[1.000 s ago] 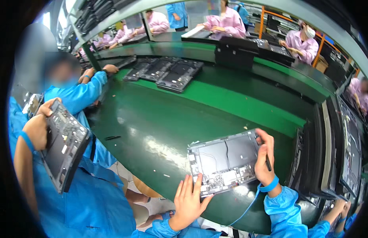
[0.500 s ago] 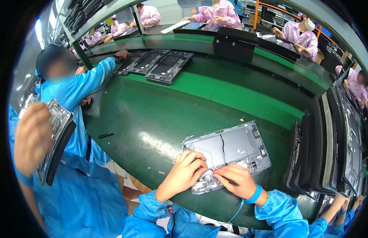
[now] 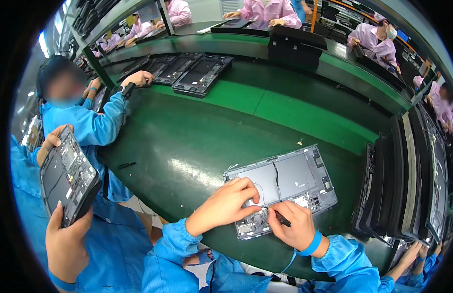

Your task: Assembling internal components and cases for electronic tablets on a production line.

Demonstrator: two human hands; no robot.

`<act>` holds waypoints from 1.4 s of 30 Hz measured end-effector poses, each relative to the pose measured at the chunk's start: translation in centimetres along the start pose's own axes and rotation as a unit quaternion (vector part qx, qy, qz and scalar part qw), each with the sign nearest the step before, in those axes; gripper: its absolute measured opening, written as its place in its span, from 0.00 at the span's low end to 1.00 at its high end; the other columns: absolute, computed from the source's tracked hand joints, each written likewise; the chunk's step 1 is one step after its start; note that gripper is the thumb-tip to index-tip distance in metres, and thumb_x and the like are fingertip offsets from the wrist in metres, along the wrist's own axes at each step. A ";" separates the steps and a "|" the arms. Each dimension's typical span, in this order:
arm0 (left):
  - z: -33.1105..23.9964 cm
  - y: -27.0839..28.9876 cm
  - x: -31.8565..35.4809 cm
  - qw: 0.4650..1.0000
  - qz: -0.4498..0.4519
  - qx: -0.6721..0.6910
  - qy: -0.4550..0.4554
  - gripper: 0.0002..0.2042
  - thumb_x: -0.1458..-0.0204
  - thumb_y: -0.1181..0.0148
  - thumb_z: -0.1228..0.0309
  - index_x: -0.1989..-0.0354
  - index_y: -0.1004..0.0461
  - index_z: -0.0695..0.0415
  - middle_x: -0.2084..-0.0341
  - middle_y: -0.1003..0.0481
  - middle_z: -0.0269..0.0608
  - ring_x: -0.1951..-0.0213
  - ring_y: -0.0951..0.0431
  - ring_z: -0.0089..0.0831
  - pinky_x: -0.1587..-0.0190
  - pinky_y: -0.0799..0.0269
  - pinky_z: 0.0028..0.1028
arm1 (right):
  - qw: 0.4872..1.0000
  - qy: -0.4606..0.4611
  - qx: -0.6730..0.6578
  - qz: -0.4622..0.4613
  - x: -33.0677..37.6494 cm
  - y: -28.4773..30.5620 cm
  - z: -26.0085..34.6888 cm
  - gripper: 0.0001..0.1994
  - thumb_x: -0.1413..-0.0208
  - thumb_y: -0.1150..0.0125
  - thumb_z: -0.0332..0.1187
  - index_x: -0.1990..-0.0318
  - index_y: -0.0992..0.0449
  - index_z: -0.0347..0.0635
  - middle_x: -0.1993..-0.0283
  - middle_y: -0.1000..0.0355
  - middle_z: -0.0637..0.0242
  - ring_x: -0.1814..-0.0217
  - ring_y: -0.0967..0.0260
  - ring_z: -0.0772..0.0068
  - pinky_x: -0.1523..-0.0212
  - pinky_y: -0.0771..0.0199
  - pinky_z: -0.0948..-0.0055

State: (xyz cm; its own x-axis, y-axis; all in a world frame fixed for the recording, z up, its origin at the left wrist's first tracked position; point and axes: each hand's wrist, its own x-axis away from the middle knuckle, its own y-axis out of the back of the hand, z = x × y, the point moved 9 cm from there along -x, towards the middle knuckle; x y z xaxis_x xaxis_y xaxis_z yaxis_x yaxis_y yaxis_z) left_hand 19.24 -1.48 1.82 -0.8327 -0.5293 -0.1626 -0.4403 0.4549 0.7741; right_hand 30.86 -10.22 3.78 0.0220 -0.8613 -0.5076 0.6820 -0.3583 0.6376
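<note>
Currently, opened tablet (image 3: pixel 297 177): flat on the green workbench (image 3: pixel 177 136), by its near edge.
Left hand (image 3: pixel 228 204): bent over the tablet's circuit board (image 3: pixel 252 225), thumb and fingers close together; cannot tell whether they pinch anything.
Right hand (image 3: pixel 297 229): closed on a slim black tool (image 3: pixel 284 220), fingertips near the left thumb.
Stack of dark panels (image 3: pixel 383 185): at the workbench's right edge.
Row of opened tablets (image 3: pixel 203 78): along its far edge, toward the left.

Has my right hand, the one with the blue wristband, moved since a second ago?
Yes: your right hand has moved left, away from the stack of flat black slabs at the right.
</note>
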 end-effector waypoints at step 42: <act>-2.3 -0.5 6.7 0.957 -0.054 -0.177 -0.223 0.12 0.61 0.38 0.71 0.64 0.22 0.54 0.55 0.21 0.37 0.52 0.23 0.38 0.38 0.28 0.47 | 0.997 -0.002 -0.069 -0.015 0.0 0.2 -1.2 0.05 0.48 0.32 0.24 0.69 0.24 0.42 0.75 0.30 0.66 0.76 0.27 0.64 0.78 0.28 0.66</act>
State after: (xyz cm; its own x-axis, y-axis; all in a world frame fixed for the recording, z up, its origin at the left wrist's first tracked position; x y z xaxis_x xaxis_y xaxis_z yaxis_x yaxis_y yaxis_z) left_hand 14.61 -6.88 1.76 -0.8839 -0.1652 -0.4376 -0.4567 0.1026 0.8837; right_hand 31.88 -9.80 3.19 -0.0029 -0.8523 -0.5230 0.7770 -0.3311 0.5353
